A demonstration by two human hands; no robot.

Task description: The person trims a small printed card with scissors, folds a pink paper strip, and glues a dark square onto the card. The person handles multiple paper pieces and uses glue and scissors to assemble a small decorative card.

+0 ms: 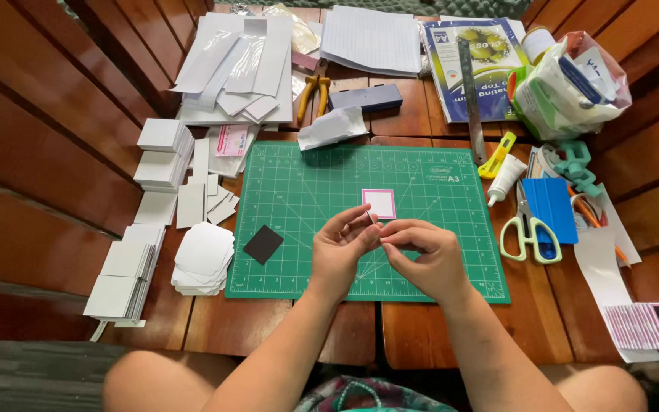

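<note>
My left hand [339, 250] and my right hand [426, 255] meet over the green cutting mat [299, 198], fingertips pinched together at something too small to make out. Just beyond the fingers a small white square with a pink border [379, 204] lies flat on the mat. A black square piece [263, 244] rests on the mat's left part, apart from both hands.
Stacks of white square cards [163, 156] and rounded white pieces [204, 258] line the left side. Scissors [529, 233], a blue squeegee [552, 207], a glue tube [504, 180], a yellow cutter [496, 156], a metal ruler [470, 88] and pliers [313, 90] lie to the right and behind. Pink-edged squares [650, 326] sit at the right.
</note>
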